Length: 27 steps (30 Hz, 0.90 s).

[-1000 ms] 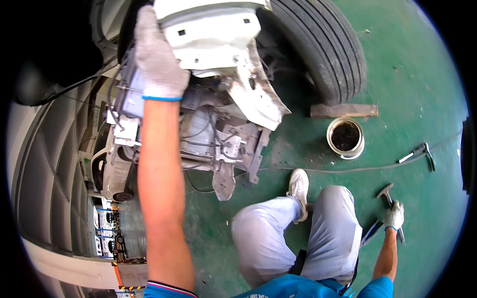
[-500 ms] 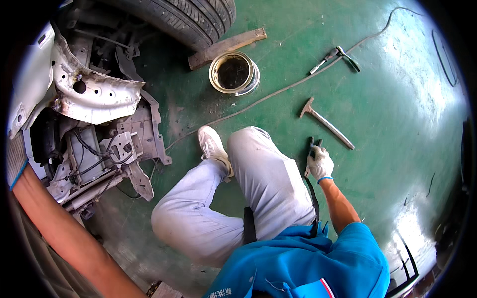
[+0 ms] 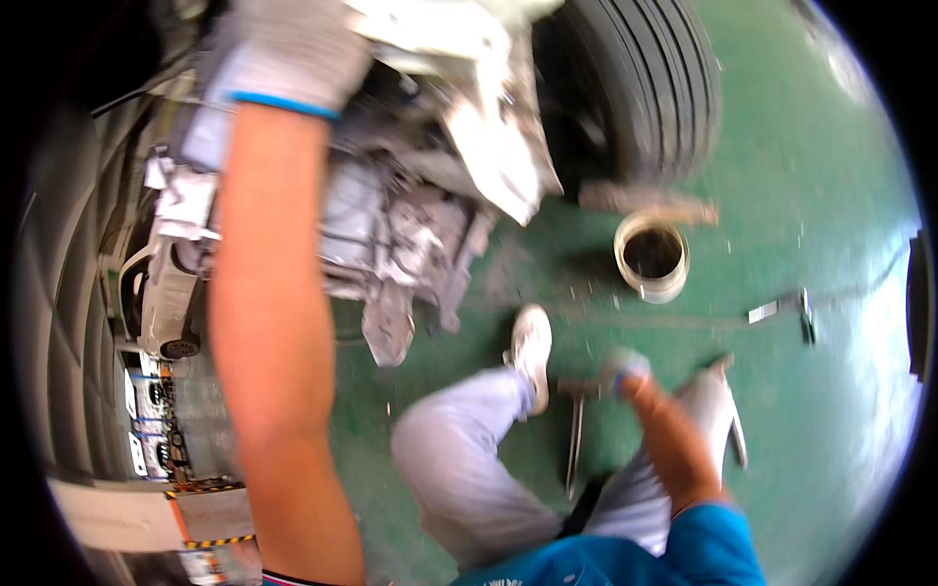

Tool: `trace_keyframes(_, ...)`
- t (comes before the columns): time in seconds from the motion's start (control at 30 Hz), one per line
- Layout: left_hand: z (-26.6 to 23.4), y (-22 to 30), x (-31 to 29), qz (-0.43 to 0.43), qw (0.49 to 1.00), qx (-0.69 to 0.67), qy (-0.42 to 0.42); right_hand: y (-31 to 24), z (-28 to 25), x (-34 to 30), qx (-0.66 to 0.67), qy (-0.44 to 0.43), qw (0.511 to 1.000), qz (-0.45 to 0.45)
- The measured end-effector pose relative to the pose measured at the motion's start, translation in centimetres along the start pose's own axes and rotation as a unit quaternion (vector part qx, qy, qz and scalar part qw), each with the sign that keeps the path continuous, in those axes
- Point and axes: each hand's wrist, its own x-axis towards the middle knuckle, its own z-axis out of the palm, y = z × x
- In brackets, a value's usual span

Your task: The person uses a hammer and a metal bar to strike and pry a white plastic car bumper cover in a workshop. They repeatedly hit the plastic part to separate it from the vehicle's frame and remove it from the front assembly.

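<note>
My left hand (image 3: 298,54), in a pale knit glove with a blue cuff, reaches over the stripped front of a vehicle (image 3: 420,234). Motion smears it, and its fingers cannot be made out against the metal. My right hand (image 3: 625,368), gloved and blurred, is above my right thigh. At its fingers is a T-shaped hammer (image 3: 575,439), its head beside the hand and its metal handle pointing down between my legs. The hand appears closed on the head end. A second hammer (image 3: 738,430) lies on the floor beyond my right knee, partly covered by the leg.
A large tyre (image 3: 655,88) stands at the vehicle's side, with a wooden block (image 3: 645,200) by it. An open tin (image 3: 674,286) with dark contents sits nearby. Farther right, a tool with a crossbar (image 3: 807,317) lies by a hose. A car (image 3: 171,303) shows at far left.
My view has swung left. My left arm has risen from the left edge to over the vehicle front. My right hand has left the floor at my right side and come inward with the hammer.
</note>
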Motion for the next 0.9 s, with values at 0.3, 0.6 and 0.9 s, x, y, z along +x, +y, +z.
trace_keyframes(0.3, -2.8, 0.5, -3.3, -0.190, 0.978, -0.083, -0.027, -13.1, 13.1, -2.1, 0.230, 0.014, 0.909, 0.347)
trace_keyframes(0.6, -3.9, -2.4, -2.3, -0.103, 0.990, 0.076, -0.052, -14.5, 2.7, -4.4, 0.656, 0.097, 0.730, 0.164)
trace_keyframes(0.9, -3.8, -3.0, 2.5, -0.088, 0.944, 0.299, -0.108, -19.1, -28.6, -17.6, 0.289, 0.239, 0.866, -0.330)
